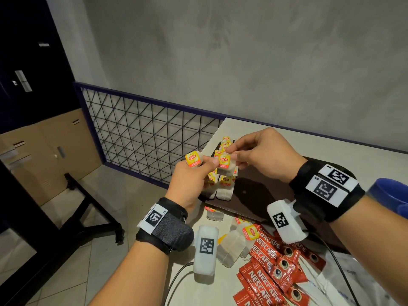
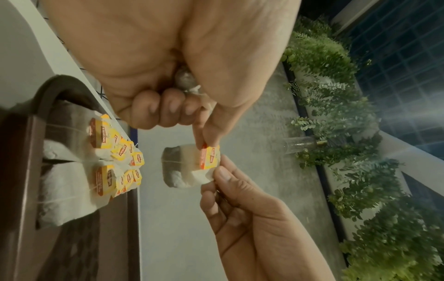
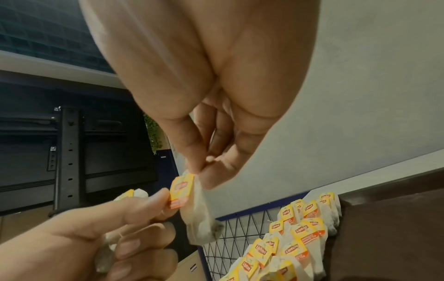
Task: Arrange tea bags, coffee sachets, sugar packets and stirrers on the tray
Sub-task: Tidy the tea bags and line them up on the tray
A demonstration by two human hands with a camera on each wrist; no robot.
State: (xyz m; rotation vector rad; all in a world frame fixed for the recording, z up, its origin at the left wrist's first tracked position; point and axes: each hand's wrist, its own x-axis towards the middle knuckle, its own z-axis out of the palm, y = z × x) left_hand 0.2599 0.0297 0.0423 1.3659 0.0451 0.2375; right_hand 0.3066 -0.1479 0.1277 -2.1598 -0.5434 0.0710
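Observation:
My right hand (image 1: 234, 153) pinches the top of a Lipton tea bag (image 1: 225, 165) and holds it in the air above the left end of the dark brown tray (image 1: 265, 195). The thumb of my left hand (image 1: 208, 163) touches that bag's yellow tag (image 3: 181, 192). The left fingers curl round a second tea bag (image 1: 193, 159), also seen as the second tea bag (image 2: 185, 79) in the palm. Rows of tea bags (image 1: 223, 183) lie overlapping on the tray's left end. In the left wrist view the held tea bag (image 2: 182, 167) hangs between both hands.
Loose tea bags (image 1: 234, 244) and red Nescafe sachets (image 1: 273, 263) lie on the white table (image 1: 331, 140) in front of the tray. A blue mug (image 1: 388, 193) stands at the right and a plastic bag (image 1: 353, 283) at the bottom right. The table's left edge drops to a wire railing (image 1: 143, 133).

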